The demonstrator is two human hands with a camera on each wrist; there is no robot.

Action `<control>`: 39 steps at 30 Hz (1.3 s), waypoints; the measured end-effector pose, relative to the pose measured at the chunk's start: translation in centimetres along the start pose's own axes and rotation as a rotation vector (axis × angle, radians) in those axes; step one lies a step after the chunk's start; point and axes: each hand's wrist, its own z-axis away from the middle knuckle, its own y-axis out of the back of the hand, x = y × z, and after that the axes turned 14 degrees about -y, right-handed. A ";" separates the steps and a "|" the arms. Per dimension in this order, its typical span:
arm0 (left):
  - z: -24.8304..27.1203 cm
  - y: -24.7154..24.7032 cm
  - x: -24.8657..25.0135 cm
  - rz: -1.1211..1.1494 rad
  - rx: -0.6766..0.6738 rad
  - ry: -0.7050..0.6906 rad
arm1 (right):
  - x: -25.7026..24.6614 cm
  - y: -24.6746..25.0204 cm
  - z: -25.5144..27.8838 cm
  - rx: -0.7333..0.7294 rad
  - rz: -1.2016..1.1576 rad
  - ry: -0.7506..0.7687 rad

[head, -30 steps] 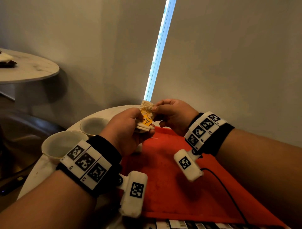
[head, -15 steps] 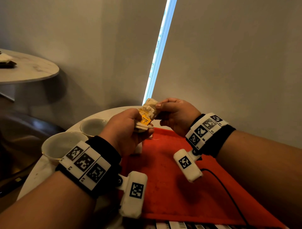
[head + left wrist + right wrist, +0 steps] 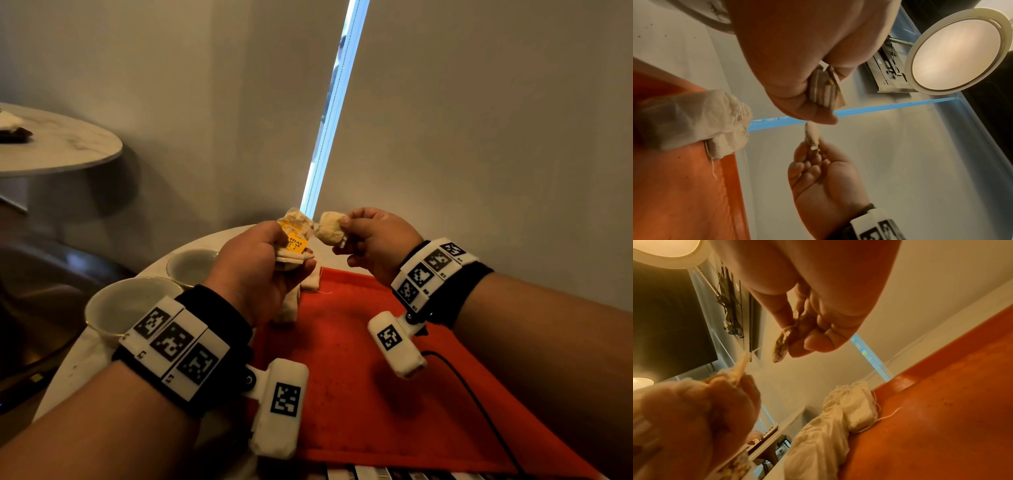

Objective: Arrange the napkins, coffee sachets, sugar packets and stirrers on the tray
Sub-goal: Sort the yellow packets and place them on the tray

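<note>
Above the far left corner of the red tray (image 3: 359,377), my left hand (image 3: 260,270) grips a small stack of sachets (image 3: 296,241), the top one with a yellow label; the stack's edges show between its fingers (image 3: 825,91). My right hand (image 3: 370,240) pinches a single pale sachet (image 3: 330,228), seen edge-on (image 3: 812,136) (image 3: 780,345) between thumb and fingertips. The two hands are a little apart. A crumpled white napkin (image 3: 301,291) (image 3: 838,418) lies across the tray's far left edge.
Two white cups (image 3: 126,305) (image 3: 191,265) stand on the round marble table (image 3: 68,363) left of the tray. A black cable (image 3: 479,404) crosses the tray's right side. A second round table (image 3: 58,144) stands at the far left.
My right hand has pulled one sachet off the stack and moved right; a gap now shows between the hands. Both hands have risen slightly.
</note>
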 end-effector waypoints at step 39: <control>-0.4 0.2 0.0 0.053 0.011 -0.027 | 3.4 -2.6 -3.9 -0.080 0.410 -0.276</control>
